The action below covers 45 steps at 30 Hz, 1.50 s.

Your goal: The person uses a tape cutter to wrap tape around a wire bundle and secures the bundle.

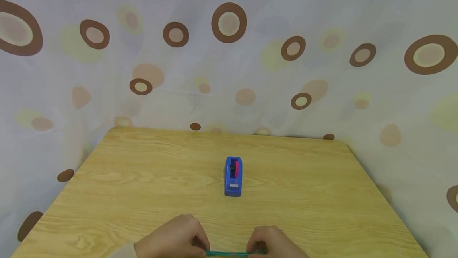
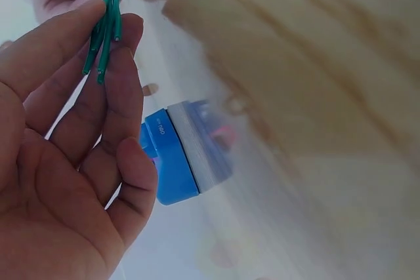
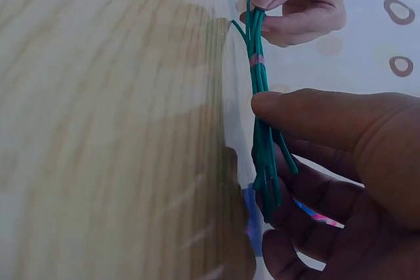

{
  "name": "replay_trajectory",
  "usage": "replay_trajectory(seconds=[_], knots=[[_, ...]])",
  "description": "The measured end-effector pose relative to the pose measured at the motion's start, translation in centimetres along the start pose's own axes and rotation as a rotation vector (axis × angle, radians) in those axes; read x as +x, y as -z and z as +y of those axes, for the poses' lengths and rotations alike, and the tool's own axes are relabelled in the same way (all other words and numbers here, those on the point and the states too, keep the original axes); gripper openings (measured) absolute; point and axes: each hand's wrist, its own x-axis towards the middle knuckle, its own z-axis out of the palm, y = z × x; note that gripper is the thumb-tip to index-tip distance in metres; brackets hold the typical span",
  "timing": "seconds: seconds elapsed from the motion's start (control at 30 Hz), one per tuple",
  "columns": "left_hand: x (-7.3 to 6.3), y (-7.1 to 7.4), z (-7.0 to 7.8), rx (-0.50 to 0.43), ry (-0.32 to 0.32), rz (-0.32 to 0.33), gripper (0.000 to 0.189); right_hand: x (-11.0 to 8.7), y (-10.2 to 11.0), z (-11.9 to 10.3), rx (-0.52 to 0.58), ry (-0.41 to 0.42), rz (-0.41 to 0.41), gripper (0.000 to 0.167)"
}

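Observation:
A bundle of thin green wire-like strands (image 1: 223, 253) stretches between the two hands, low at the front of the head view. A pinkish band (image 3: 256, 60) wraps its middle in the right wrist view. My left hand (image 1: 175, 239) pinches one end between thumb and fingers. At the other end, my right hand (image 1: 275, 244) pinches the strands (image 3: 266, 139), whose loose tips stick out past the thumb. Beyond the hands, a blue tape dispenser (image 1: 232, 191) with a pink-red wheel stands on the table, touched by neither hand.
The wood-grain table (image 1: 143, 170) reaches back to a pale curtain-like backdrop (image 1: 264, 71) printed with brown rings and coloured spots. This backdrop also runs along the left and right sides. Behind the left fingers, the dispenser (image 2: 174, 162) shows in the left wrist view.

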Motion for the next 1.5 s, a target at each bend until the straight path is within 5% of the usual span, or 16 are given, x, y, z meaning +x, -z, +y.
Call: replay_trajectory(seconds=[0.37, 0.67, 0.73, 0.97, 1.33, 1.5], knots=[[-0.2, 0.1, -0.3, 0.044, -0.04, 0.001, 0.01, 0.7, 0.2, 0.7, -0.039, 0.025, -0.044, 0.012], [-0.1, -0.2, -0.3, 0.031, 0.029, -0.027, 0.009, 2.7, 0.2, 6.4, -0.058, 0.083, -0.046, 0.017], [-0.2, -0.1, -0.3, 0.03, 0.028, -0.033, 0.009, 2.5, 0.2, 6.2, -0.072, 0.089, -0.045, 0.016], [-0.4, 0.2, -0.2, 0.011, 0.04, -0.034, 0.01, 0.2, 0.1, -0.1, -0.06, -0.001, -0.015, 0.012], [-0.7, 0.7, -0.4, -0.092, 0.067, 0.014, 0.011, -0.3, 0.9, -0.4, -0.011, -0.042, -0.011, 0.003], [-0.8, 0.9, -0.1, -0.14, 0.068, 0.03, 0.008, -0.4, 1.0, -0.4, -0.044, 0.067, 0.01, 0.003]])
